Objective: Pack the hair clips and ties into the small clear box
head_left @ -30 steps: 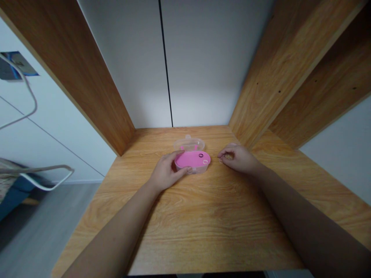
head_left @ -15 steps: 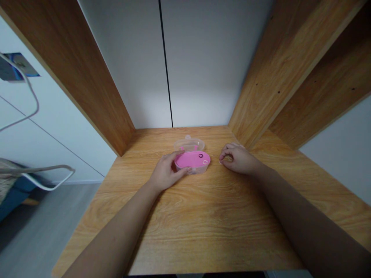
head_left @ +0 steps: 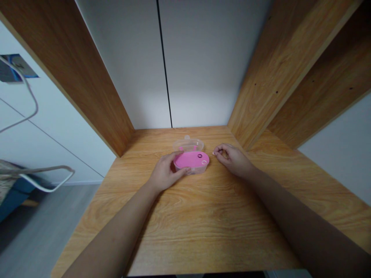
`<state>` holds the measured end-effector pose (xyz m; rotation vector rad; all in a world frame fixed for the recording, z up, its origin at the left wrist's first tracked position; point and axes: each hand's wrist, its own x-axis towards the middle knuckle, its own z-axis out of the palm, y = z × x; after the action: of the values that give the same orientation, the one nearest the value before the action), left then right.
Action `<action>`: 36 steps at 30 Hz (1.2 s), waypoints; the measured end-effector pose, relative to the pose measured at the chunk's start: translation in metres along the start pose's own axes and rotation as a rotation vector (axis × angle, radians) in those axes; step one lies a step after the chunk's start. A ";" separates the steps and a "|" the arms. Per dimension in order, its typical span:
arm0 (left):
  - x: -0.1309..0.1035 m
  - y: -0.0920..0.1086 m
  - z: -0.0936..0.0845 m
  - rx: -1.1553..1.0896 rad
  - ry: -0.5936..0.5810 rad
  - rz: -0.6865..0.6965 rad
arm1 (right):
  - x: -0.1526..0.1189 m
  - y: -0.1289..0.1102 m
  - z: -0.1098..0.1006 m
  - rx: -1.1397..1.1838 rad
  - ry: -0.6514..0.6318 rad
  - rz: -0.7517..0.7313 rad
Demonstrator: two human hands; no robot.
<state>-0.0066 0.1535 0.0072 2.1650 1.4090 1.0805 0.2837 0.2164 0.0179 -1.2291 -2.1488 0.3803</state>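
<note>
My left hand (head_left: 165, 170) grips the left end of a small oval plastic box (head_left: 198, 170), its thumb along the front and fingers behind. The box has clear walls and a flat pink top surface (head_left: 188, 159). A dark ring (head_left: 199, 156) and a pale ring (head_left: 203, 162) lie at its right end. Behind it the clear lid (head_left: 188, 144) stands open on pink hinges. To the right of the box, apart from it, my right hand (head_left: 230, 157) pinches a small pale loop, perhaps another ring (head_left: 213, 153), between thumb and forefinger.
The box rests on a wooden tabletop (head_left: 185, 224). A white panel (head_left: 197, 69) closes off the back, with wooden uprights (head_left: 255, 92) on either side. A white cable (head_left: 49, 189) hangs at the far left, beyond the table edge.
My right hand has moved left and slightly away from me, bringing the small pale loop closer to the box. My left hand keeps its hold on the box.
</note>
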 end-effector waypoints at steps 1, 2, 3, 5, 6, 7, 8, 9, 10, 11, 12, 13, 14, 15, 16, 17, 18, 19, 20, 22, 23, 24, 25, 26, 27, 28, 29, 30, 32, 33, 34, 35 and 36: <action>0.000 0.000 0.000 0.002 0.000 -0.001 | -0.001 -0.005 0.003 0.041 0.032 0.001; 0.000 0.001 0.000 0.006 0.002 -0.002 | -0.002 -0.011 0.006 0.074 0.058 -0.002; 0.000 0.001 0.000 0.009 0.005 -0.001 | -0.002 -0.017 0.010 0.104 0.076 -0.001; 0.000 0.001 0.000 0.014 0.008 0.002 | -0.004 -0.028 0.016 0.159 0.084 0.031; 0.000 0.001 0.001 0.014 0.008 0.005 | -0.005 -0.033 0.019 0.188 0.080 0.060; 0.000 0.001 0.001 0.013 0.007 0.008 | -0.006 -0.037 0.022 0.218 0.074 0.094; 0.000 0.001 0.001 0.011 0.009 0.011 | -0.006 -0.039 0.025 0.250 0.073 0.130; 0.000 0.001 0.001 0.010 0.008 0.014 | -0.007 -0.041 0.027 0.278 0.077 0.164; 0.000 0.001 0.001 0.008 0.006 0.016 | -0.008 -0.043 0.028 0.299 0.083 0.192; 0.000 0.001 0.001 0.007 0.005 0.018 | -0.008 -0.044 0.029 0.310 0.092 0.218; 0.000 0.001 0.001 0.007 0.005 0.019 | -0.008 -0.044 0.030 0.312 0.100 0.243; 0.000 0.001 0.001 0.008 0.005 0.020 | -0.009 -0.045 0.030 0.307 0.106 0.266; 0.000 0.001 0.002 0.008 0.007 0.022 | -0.009 -0.045 0.030 0.298 0.112 0.287; 0.000 0.000 0.002 0.009 0.011 0.023 | -0.009 -0.046 0.029 0.288 0.117 0.303; 0.000 0.000 0.002 0.010 0.016 0.022 | -0.009 -0.047 0.028 0.275 0.125 0.312; 0.000 0.000 0.002 0.011 0.018 0.022 | -0.010 -0.049 0.027 0.259 0.136 0.310; 0.000 0.000 0.002 0.010 0.019 0.022 | -0.010 -0.050 0.026 0.237 0.147 0.297; 0.000 0.000 0.002 0.009 0.019 0.022 | -0.011 -0.051 0.026 0.207 0.160 0.278; 0.000 0.000 0.002 0.008 0.017 0.023 | -0.011 -0.052 0.025 0.175 0.174 0.256; 0.000 0.001 0.002 0.004 0.013 0.025 | -0.012 -0.054 0.023 0.122 0.200 0.218; 0.000 0.002 0.002 0.003 0.012 0.024 | -0.012 -0.055 0.023 0.107 0.212 0.209; 0.001 0.002 0.001 0.003 0.011 0.023 | -0.012 -0.055 0.023 0.099 0.223 0.206; 0.001 0.002 0.001 0.003 0.009 0.020 | -0.012 -0.055 0.022 0.098 0.233 0.206; 0.001 0.003 0.001 0.004 0.007 0.017 | -0.012 -0.055 0.022 0.101 0.238 0.203; 0.001 0.003 0.001 0.005 0.007 0.014 | -0.012 -0.055 0.022 0.102 0.242 0.201; 0.001 0.003 0.001 0.004 0.005 0.013 | -0.011 -0.055 0.022 0.102 0.242 0.199; 0.001 0.003 0.001 0.002 0.005 0.013 | -0.011 -0.055 0.023 0.102 0.241 0.197; 0.001 0.003 0.001 -0.001 0.005 0.015 | -0.011 -0.055 0.023 0.102 0.239 0.194; 0.001 0.003 0.001 -0.004 0.008 0.023 | -0.011 -0.055 0.024 0.106 0.234 0.180; 0.001 0.002 0.001 -0.004 0.008 0.027 | -0.011 -0.055 0.024 0.111 0.232 0.164; 0.001 0.002 0.001 -0.002 0.009 0.029 | -0.011 -0.055 0.024 0.117 0.227 0.139; 0.001 0.002 0.001 0.000 0.009 0.030 | -0.011 -0.054 0.024 0.122 0.222 0.109; 0.001 0.002 0.001 0.002 0.006 0.030 | -0.011 -0.053 0.023 0.121 0.216 0.080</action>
<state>-0.0045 0.1537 0.0076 2.1933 1.3852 1.0975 0.2374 0.1807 0.0242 -1.2311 -1.8716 0.3870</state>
